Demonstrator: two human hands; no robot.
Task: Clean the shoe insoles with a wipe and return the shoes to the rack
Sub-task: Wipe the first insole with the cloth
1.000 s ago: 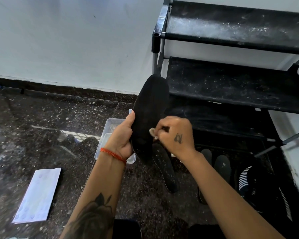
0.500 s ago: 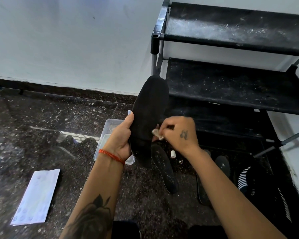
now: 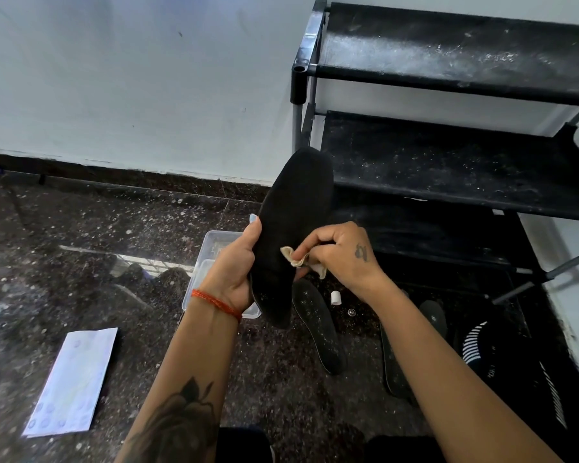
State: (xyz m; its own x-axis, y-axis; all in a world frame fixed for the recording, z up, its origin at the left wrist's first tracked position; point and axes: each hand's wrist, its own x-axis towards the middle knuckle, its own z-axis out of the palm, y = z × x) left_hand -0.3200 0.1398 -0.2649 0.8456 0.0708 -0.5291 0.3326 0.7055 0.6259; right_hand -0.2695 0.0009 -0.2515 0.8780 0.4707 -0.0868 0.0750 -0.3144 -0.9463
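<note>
My left hand (image 3: 233,267) grips a black insole (image 3: 295,212) by its lower half and holds it upright in front of the shoe rack (image 3: 448,155). My right hand (image 3: 340,255) pinches a small crumpled beige wipe (image 3: 296,257) against the insole's face. Another black insole (image 3: 318,325) lies on the floor just below. Further right lie other dark insoles (image 3: 432,315). A black shoe with white stripes (image 3: 502,352) sits on the floor at the right, under the rack.
A clear plastic box (image 3: 211,252) stands on the dark speckled floor behind my left hand. A white wipe packet (image 3: 74,382) lies at the lower left. A small white cap (image 3: 335,297) rests near the insoles. The rack's black shelves are dusty.
My right hand with the wipe has shifted slightly up and right along the insole, then back toward its middle. The insole stays upright in my left hand.
</note>
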